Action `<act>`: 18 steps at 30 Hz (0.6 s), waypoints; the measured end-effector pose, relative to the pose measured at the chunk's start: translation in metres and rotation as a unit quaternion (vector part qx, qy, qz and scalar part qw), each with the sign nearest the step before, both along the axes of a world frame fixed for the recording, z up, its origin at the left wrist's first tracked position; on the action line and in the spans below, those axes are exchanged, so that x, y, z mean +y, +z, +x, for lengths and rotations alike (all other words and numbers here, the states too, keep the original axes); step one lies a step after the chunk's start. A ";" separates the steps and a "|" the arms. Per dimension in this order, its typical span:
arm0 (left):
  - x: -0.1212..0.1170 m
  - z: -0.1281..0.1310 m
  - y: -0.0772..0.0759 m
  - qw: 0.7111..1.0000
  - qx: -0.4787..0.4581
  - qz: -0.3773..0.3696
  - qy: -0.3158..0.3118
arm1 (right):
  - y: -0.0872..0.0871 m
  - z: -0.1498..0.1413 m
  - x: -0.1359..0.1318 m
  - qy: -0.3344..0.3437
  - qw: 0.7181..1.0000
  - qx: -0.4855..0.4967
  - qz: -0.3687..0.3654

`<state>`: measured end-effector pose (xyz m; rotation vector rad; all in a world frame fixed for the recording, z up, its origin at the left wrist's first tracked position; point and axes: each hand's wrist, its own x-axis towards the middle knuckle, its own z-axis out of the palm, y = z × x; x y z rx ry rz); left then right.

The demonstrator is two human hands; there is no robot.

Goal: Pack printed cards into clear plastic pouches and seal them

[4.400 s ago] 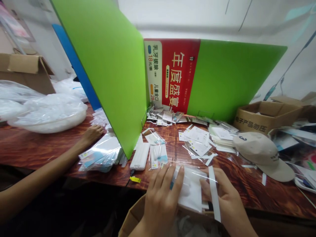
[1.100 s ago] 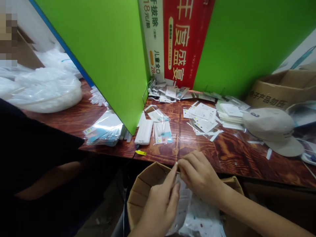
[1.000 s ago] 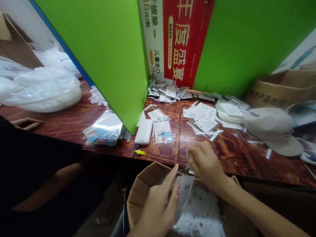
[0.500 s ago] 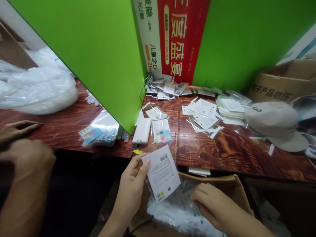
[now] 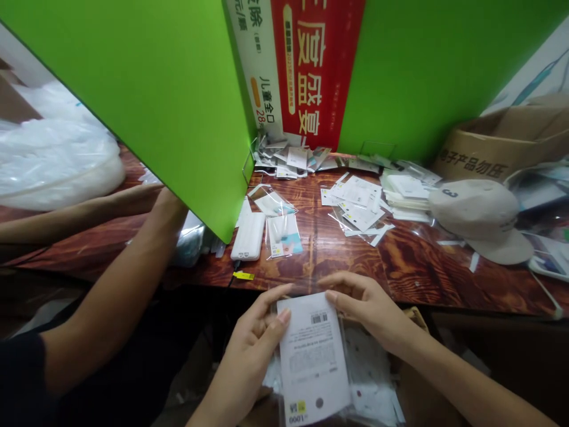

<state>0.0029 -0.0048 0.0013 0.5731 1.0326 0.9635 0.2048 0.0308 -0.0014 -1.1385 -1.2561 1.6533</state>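
Observation:
In front of me is a white printed card (image 5: 315,359) in a clear plastic sleeve, tilted slightly, with a barcode near its top and a yellow mark at its lower left. My left hand (image 5: 258,347) grips its left edge, thumb on the printed face and fingers behind. At the top right corner, my right hand (image 5: 376,308) pinches the edge between thumb and bent fingers; the fingertips behind it are hidden. Below the card, several clear sleeves (image 5: 371,373) lie in an open cardboard box (image 5: 415,320), partly covered by my hands and the card.
On the wooden table (image 5: 320,255) lie a white power bank (image 5: 249,236), bagged cards (image 5: 284,234), loose cards (image 5: 358,198) and a beige cap (image 5: 478,216). A green partition (image 5: 155,107) stands at left. A co-worker's arms (image 5: 128,284) reach behind it. One carton (image 5: 480,148) sits back right.
My right hand has come up from the sleeves in the box to the card's top corner. The card has moved lower and nearer. The co-worker's arms have reached forward behind the partition.

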 end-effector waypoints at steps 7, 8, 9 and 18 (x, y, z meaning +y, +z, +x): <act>0.000 -0.002 0.000 0.998 -0.029 -0.023 0.045 | -0.002 0.009 -0.001 -0.005 0.995 0.095 -0.007; 0.001 -0.004 -0.001 0.999 -0.031 -0.015 0.038 | -0.001 0.011 -0.003 -0.003 0.995 0.095 -0.003; 0.001 -0.006 -0.002 0.999 -0.032 -0.009 0.027 | -0.001 0.012 -0.004 -0.001 0.996 0.094 0.001; -0.007 -0.013 -0.017 0.998 -0.001 0.041 -0.040 | -0.001 0.025 -0.015 0.023 0.996 0.079 0.025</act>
